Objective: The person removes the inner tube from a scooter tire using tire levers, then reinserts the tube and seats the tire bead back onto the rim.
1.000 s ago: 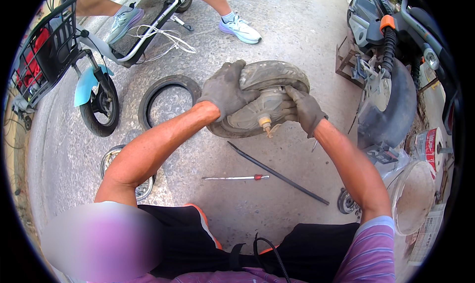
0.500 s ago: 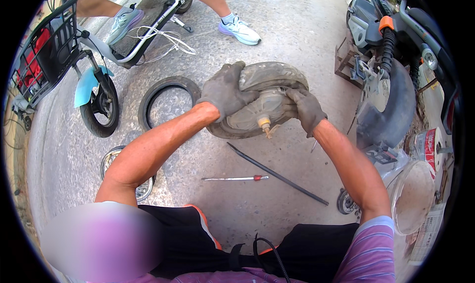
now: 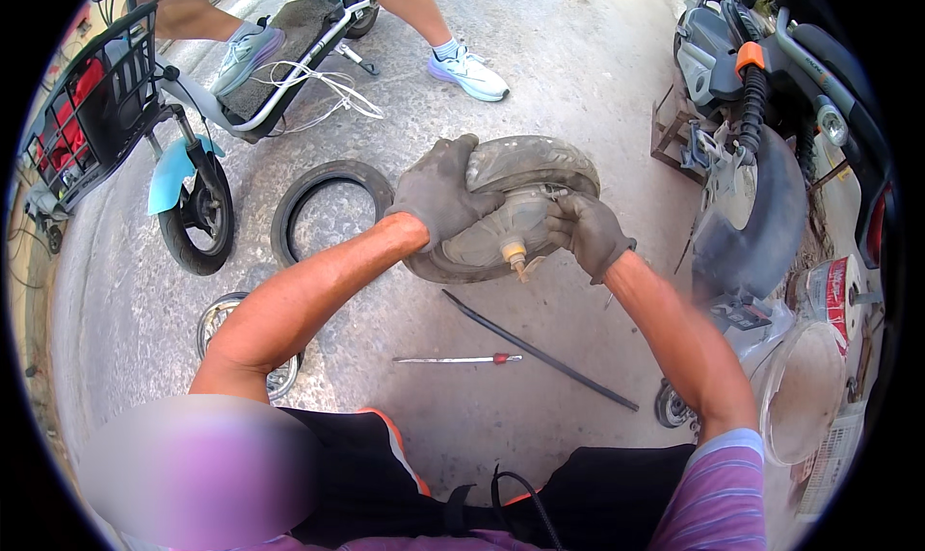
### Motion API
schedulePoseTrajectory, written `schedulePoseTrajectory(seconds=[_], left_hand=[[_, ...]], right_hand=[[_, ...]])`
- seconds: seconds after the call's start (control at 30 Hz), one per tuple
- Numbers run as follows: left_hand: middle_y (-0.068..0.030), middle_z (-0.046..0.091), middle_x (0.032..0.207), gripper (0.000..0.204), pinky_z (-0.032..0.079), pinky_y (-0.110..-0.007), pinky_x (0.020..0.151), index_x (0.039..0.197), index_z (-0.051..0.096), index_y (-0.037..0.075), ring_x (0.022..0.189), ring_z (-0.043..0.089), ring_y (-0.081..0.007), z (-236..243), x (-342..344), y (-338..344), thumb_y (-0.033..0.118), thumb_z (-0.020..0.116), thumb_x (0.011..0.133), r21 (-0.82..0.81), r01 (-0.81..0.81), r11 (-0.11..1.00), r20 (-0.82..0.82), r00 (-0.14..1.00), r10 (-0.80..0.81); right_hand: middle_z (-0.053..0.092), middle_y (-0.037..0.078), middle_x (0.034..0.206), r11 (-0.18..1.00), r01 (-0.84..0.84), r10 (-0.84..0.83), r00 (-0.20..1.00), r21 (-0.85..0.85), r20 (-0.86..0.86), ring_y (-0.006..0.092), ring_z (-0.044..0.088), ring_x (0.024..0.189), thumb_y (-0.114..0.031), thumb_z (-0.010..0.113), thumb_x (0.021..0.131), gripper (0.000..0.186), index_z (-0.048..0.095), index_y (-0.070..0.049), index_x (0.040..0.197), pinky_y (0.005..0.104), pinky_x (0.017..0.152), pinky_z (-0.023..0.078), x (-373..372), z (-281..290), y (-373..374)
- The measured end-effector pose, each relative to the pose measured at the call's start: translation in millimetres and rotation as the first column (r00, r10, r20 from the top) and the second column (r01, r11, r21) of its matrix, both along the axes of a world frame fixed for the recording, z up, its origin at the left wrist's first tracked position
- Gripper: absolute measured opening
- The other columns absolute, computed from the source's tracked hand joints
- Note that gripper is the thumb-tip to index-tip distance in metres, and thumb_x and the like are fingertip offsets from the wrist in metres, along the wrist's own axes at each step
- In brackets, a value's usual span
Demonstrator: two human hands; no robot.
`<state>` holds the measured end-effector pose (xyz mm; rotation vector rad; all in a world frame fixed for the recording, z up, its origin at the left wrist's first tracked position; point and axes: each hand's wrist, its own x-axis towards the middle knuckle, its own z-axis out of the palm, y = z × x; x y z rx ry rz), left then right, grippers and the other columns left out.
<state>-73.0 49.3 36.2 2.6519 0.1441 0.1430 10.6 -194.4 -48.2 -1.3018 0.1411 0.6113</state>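
Both gloved hands, left hand (image 3: 438, 196) and right hand (image 3: 586, 233), around wheel (image 3: 525, 199).

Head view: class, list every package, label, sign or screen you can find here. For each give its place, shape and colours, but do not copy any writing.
Can with a label: at the right edge, beside the dark scooter; a cylinder with a red and white printed wrap.
Printed pack: lower right corner, below the clear round bowl; flat, pale with small print, partly cut off.
No signs or screens show.
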Motion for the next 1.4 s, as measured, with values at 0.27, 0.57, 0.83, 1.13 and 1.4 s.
schedulePoseTrajectory(seconds=[0.27,0.57,0.83,1.13,1.4], left_hand=[[-0.0264,0.063,0.144,0.093,0.052,-0.048,0.114,0.158,0.049,0.005,0.135,0.063,-0.0415,1.0,0.0,2.1,0.05,0.084,0.085,0.011,0.004,1.0,-0.013,1.0,-0.004],[-0.0267,0.064,0.141,0.092,0.052,-0.049,0.112,0.157,0.05,0.005,0.132,0.065,-0.0423,-1.1,-0.2,3.3,0.051,0.084,0.085,0.022,0.006,1.0,0.013,1.0,-0.006],[-0.0265,0.063,0.142,0.094,0.052,-0.049,0.113,0.157,0.049,0.004,0.132,0.065,-0.0419,-2.4,0.1,3.6,0.051,0.084,0.084,0.017,0.01,1.0,0.008,1.0,-0.011],[-0.026,0.063,0.142,0.093,0.052,-0.048,0.113,0.158,0.049,0.005,0.132,0.065,-0.041,1.1,0.1,2.3,0.051,0.084,0.085,0.012,0.012,1.0,-0.014,1.0,-0.012],[-0.0256,0.063,0.142,0.093,0.052,-0.048,0.114,0.158,0.049,0.004,0.133,0.064,-0.0404,2.0,-0.7,2.6,0.05,0.084,0.084,-0.002,0.006,1.0,-0.013,1.0,-0.006]], right_hand=[[0.071,0.007,0.098,0.982,-0.129,0.142,0.986,-0.14,0.089,0.0172,0.072,0.08,-0.033,0.065,0.108,0.029,0.065,-0.005,0.117,0.0299,0.067,0.061,3.3,9.4,-0.4],[0.07,0.009,0.1,0.983,-0.14,0.139,0.99,-0.119,-0.012,0.0188,0.072,0.082,-0.026,0.068,0.106,0.029,0.064,0.0,0.119,0.0318,0.072,0.063,1.9,18.0,-3.8],[0.071,0.008,0.1,0.995,-0.095,0.097,0.993,-0.035,0.063,0.0168,0.073,0.081,-0.034,0.066,0.108,0.034,0.066,-0.003,0.122,0.0309,0.07,0.062,0.4,-0.6,-3.1],[0.072,0.006,0.101,0.999,-0.039,0.039,0.998,0.004,0.05,0.0156,0.071,0.079,-0.036,0.067,0.108,0.034,0.067,-0.005,0.121,0.0301,0.068,0.061,2.8,-6.0,0.3],[0.072,0.007,0.102,0.982,-0.109,0.124,0.988,-0.154,0.092,0.0147,0.071,0.085,-0.031,0.067,0.106,0.028,0.067,-0.005,0.116,0.0295,0.07,0.061,4.6,9.8,-2.1]])
